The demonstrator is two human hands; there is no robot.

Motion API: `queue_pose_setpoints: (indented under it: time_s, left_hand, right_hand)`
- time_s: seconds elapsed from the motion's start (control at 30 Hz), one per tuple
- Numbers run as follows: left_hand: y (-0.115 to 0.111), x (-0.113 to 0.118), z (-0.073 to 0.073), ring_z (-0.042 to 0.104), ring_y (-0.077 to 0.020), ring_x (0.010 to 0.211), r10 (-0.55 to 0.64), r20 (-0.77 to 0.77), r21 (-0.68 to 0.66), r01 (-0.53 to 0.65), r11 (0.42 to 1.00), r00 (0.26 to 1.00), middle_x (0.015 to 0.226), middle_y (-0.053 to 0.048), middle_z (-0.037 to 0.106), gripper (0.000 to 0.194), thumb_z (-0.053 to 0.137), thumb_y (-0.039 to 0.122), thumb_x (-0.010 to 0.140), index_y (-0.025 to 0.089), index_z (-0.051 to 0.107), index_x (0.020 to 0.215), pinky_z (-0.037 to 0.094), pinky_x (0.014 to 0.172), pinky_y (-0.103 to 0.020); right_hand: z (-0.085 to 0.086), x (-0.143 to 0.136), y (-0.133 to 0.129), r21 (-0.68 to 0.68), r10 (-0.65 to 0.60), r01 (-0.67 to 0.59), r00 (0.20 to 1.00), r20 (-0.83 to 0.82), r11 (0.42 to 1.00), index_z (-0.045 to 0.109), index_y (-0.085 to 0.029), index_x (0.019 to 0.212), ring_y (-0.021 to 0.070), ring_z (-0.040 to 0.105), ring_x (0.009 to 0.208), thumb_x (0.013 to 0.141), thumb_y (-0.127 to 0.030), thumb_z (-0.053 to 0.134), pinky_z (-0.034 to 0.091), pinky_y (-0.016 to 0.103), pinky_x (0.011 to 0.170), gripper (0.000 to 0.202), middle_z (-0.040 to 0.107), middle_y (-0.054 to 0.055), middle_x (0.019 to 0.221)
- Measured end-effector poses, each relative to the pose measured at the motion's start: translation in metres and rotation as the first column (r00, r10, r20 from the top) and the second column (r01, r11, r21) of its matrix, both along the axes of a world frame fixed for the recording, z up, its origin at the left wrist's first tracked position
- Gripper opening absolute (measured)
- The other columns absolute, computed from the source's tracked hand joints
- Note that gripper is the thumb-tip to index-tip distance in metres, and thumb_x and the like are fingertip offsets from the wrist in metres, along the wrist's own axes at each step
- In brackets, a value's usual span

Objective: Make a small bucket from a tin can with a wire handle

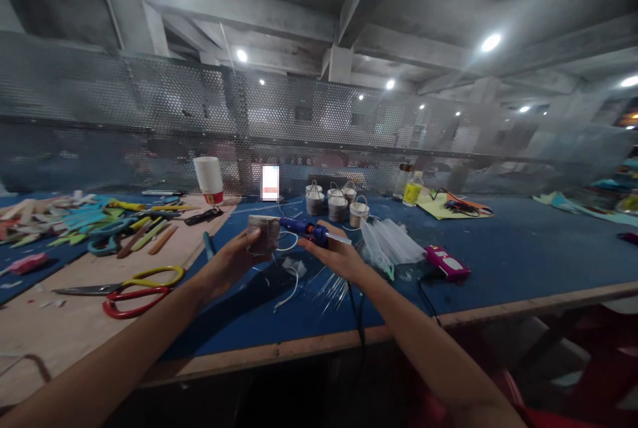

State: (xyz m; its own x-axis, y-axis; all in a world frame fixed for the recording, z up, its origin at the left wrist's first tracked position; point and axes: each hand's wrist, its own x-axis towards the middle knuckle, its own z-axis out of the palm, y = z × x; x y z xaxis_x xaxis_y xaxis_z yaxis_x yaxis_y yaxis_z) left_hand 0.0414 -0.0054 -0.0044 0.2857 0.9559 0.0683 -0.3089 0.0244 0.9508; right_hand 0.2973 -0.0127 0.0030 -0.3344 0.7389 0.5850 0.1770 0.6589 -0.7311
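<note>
My left hand is closed around a small greyish cup wrapped in what looks like cord, held up over the blue table mat. In my right hand is a blue hot glue gun, its tip pointing left at the cup's rim; whether it touches cannot be made out. A clear glue stick sticks out of the gun's back end. Below the hands, white cord lies curled on the mat. Further back stand several small wrapped cups with handles, like little baskets.
Scissors with red and yellow handles lie at left, near craft sticks and pieces. Paper cups stand stacked behind. To the right are a plastic bag, a magenta box, a yellow bottle and yellow sheets. Perforated metal screens the back.
</note>
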Motion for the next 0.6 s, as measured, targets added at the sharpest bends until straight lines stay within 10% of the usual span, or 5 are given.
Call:
queue_pose_setpoints:
  time_s: [0.6]
  left_hand:
    - [-0.0004,-0.0028,0.0011,0.064,-0.0319,0.113,-0.042,0.025,-0.018,0.043,0.999,0.999,0.122,-0.009,0.075,0.036,0.063,0.043,0.091,0.024,0.074,0.119,0.049,0.090,-0.041]
  right_hand:
    - [-0.0041,0.0008,0.0038,0.011,-0.043,0.043,0.999,0.002,0.999,0.050,-0.023,0.081,0.0150,0.045,0.068,0.088,-0.052,0.067,0.041,0.029,0.062,0.034,0.048,0.000,0.077]
